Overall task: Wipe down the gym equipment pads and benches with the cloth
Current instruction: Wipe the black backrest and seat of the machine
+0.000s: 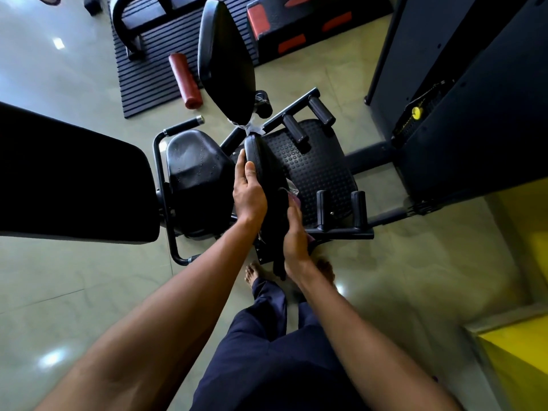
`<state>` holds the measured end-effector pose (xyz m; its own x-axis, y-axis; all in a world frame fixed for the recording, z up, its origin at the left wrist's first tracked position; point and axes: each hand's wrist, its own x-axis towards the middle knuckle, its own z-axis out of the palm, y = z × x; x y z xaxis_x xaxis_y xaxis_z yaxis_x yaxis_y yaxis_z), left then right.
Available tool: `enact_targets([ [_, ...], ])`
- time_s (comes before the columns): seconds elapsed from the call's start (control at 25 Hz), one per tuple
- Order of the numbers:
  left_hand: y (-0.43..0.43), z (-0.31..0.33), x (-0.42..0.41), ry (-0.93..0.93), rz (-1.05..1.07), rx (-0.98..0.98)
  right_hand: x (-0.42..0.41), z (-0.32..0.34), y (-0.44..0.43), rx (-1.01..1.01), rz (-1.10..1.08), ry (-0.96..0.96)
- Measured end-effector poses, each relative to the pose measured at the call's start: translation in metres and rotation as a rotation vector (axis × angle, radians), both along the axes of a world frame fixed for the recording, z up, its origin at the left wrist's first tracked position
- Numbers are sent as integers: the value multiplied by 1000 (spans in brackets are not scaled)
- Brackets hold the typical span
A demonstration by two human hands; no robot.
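A narrow black pad point(267, 176) of a gym machine is seen edge-on from above, standing upright at the middle of the view. It is flanked by both hands. The left grip point(249, 192) is laid against the pad's left face, with the fingers nearly straight and the thumb rested on the near edge; nothing else is held in it. The right grip point(294, 234) is pressed to the pad's right face, and a pinkish-purple cloth point(296, 200) is trapped between palm and pad, with only small bits shown beyond the fingertips and below the heel of the hand. Whether those fingers are curled round the cloth cannot be told, since they are hidden behind the hand.

A second, longer pad point(225, 60) is mounted further up, tilted, and crumpled clear plastic wrap point(252, 129) is bunched where the two pads meet. To the left, a moulded black seat point(195, 173) dotted with droplets is framed by a curved handle bar point(184, 126). To the right, a studded footplate point(314, 167) is bordered by short foam rollers point(321, 109). A large dark bench pad point(74, 185) is cut off by the left edge. On the tiled floor point(74, 286), a red roller point(185, 80) is laid on a ribbed mat point(142, 72). Bare feet point(253, 272) and navy trousers point(267, 351) are seen below.
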<state>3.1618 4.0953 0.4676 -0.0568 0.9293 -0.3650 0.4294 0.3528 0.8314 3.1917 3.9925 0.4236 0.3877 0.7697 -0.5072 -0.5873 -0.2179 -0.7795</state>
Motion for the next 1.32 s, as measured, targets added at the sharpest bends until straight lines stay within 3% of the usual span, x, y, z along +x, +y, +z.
enact_targets([
  [0.08,2,2,1,-3,17,5,-16,19,-8,95,-29,-144],
  [0.24,-3,2,1,-19,49,-5,-26,-14,-15,37,-47,-326],
  [0.32,-4,2,0,-16,46,-13,-20,-43,-14,-23,-80,-212],
  [0.44,-3,4,-1,-13,29,-18,-5,-81,0,-253,-83,117],
  [0.56,-4,6,0,-29,36,-21,12,-103,14,-342,-20,230],
  [0.64,-5,8,2,-41,56,-21,24,-60,23,-241,39,186],
  [0.76,-3,9,3,-39,59,-16,28,0,35,16,93,-105],
  [0.84,-2,9,1,-41,44,-21,22,6,34,123,125,-317],
  [0.96,1,9,-3,-64,-6,-47,19,-16,25,83,118,-468],
  [1.04,7,9,-6,-87,-62,-61,19,-38,30,-40,93,-455],
  [1.2,25,9,-13,-127,-191,-91,32,-117,64,-191,44,-214],
  [1.28,30,10,-14,-136,-235,-100,35,-107,78,-227,46,-210],
  [1.32,32,8,-15,-141,-250,-101,32,-70,82,-218,14,-248],
])
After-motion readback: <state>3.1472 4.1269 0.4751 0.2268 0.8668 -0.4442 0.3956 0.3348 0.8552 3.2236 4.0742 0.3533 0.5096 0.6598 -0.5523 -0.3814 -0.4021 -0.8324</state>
